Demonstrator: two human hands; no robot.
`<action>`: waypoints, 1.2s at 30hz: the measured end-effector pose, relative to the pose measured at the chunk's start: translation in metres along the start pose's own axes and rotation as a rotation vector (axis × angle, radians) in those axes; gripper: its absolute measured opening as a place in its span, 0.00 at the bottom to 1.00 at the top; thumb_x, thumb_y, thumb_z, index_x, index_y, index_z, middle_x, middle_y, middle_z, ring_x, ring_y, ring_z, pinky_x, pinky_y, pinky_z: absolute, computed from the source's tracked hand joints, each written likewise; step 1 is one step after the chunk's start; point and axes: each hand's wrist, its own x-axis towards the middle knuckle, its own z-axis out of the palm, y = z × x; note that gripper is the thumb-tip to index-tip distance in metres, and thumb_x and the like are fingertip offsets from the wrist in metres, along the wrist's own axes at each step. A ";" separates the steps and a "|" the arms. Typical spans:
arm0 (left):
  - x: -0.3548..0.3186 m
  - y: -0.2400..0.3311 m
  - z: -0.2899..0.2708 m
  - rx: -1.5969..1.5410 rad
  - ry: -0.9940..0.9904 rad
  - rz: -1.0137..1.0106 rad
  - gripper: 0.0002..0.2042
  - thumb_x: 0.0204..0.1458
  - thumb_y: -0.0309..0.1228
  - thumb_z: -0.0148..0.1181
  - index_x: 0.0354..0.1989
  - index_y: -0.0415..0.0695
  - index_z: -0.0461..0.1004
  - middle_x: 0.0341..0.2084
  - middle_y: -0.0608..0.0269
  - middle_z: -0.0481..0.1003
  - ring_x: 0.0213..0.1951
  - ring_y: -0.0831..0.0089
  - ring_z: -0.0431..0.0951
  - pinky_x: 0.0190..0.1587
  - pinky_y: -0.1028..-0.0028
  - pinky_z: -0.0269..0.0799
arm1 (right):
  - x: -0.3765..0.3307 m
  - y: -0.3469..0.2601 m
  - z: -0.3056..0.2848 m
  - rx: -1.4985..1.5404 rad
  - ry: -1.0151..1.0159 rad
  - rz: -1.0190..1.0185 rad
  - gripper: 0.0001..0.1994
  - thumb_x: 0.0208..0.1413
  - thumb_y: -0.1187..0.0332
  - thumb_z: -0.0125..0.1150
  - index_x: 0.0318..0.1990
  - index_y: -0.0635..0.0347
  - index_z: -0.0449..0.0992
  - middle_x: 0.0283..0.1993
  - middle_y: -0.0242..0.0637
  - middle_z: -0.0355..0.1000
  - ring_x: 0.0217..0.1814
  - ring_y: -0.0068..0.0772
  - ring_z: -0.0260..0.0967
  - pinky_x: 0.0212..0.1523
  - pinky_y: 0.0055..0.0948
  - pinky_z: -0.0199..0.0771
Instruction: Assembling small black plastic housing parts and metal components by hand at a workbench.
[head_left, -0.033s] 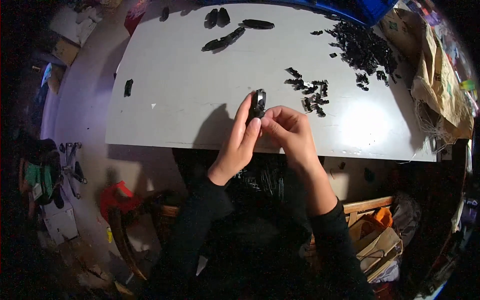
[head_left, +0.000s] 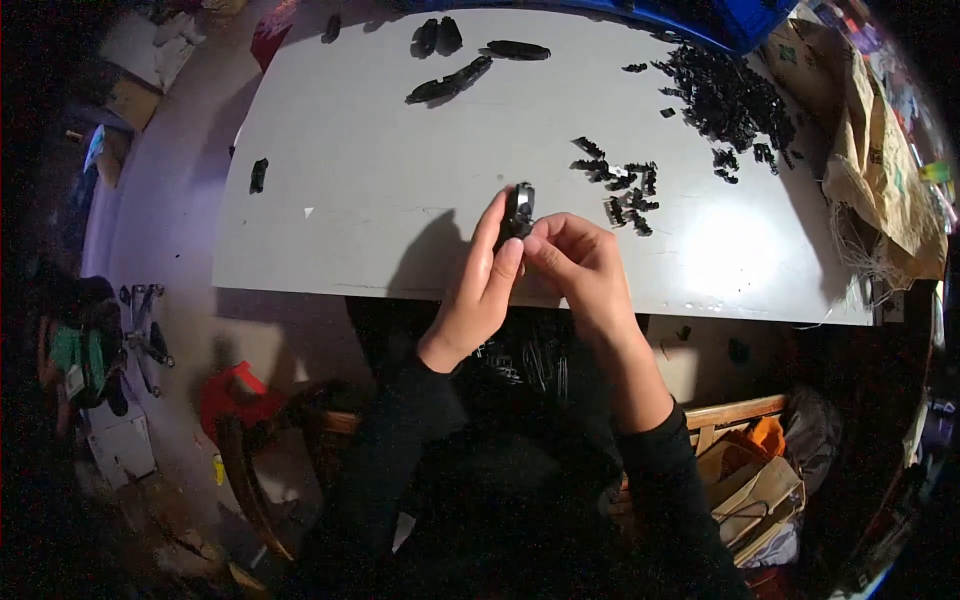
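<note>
My left hand (head_left: 473, 305) is closed around a glossy black oblong plastic part (head_left: 519, 208), which stands upright above the table's near edge. At the part's lower end, the thumb and fingers of my right hand (head_left: 585, 268) are pinched together against it. Whether a small piece sits between those fingertips is hidden. To the right of my hands, a loose group of small black clip-like pieces (head_left: 620, 180) lies on the white table (head_left: 350, 130).
A large heap of small black pieces (head_left: 720, 95) fills the far right, beside a woven sack (head_left: 870, 170) and below a blue bin (head_left: 740, 22). Longer black parts (head_left: 450, 80) lie at the back. A small black part (head_left: 258, 176) is at the left. Thin metallic strips (head_left: 540, 365) lie at my lap.
The black part is tilted very slightly differently, and its bright reflection has shifted. Both hands keep their grip and place.
</note>
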 end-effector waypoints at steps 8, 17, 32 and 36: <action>-0.002 0.010 0.002 0.053 -0.179 -0.100 0.21 0.59 0.29 0.42 0.62 0.41 0.53 0.34 0.60 0.71 0.30 0.79 0.66 0.36 0.78 0.64 | 0.000 0.013 -0.016 -0.037 0.021 0.028 0.06 0.52 0.67 0.59 0.31 0.59 0.70 0.25 0.22 0.66 0.26 0.11 0.60 0.25 0.13 0.57; 0.142 -0.021 -0.063 0.972 0.442 0.569 0.13 0.51 0.31 0.53 0.43 0.39 0.70 0.37 0.55 0.69 0.38 0.61 0.67 0.43 0.65 0.62 | 0.066 -0.027 -0.069 -0.360 0.322 -0.176 0.06 0.45 0.74 0.55 0.30 0.65 0.69 0.27 0.39 0.69 0.28 0.34 0.68 0.30 0.29 0.67; 0.129 -0.022 -0.045 0.527 0.235 0.151 0.13 0.57 0.37 0.46 0.39 0.39 0.68 0.22 0.64 0.68 0.26 0.70 0.69 0.32 0.75 0.65 | 0.040 -0.041 -0.058 -0.146 0.000 -0.026 0.06 0.49 0.71 0.61 0.30 0.62 0.71 0.21 0.25 0.65 0.16 0.10 0.51 0.14 0.13 0.48; 0.082 -0.017 -0.013 -0.082 -0.007 0.032 0.13 0.61 0.37 0.39 0.43 0.41 0.65 0.22 0.70 0.65 0.23 0.82 0.65 0.27 0.80 0.63 | 0.018 -0.032 -0.056 -0.022 0.004 -0.004 0.06 0.49 0.72 0.60 0.32 0.63 0.70 0.24 0.33 0.71 0.16 0.11 0.53 0.15 0.12 0.49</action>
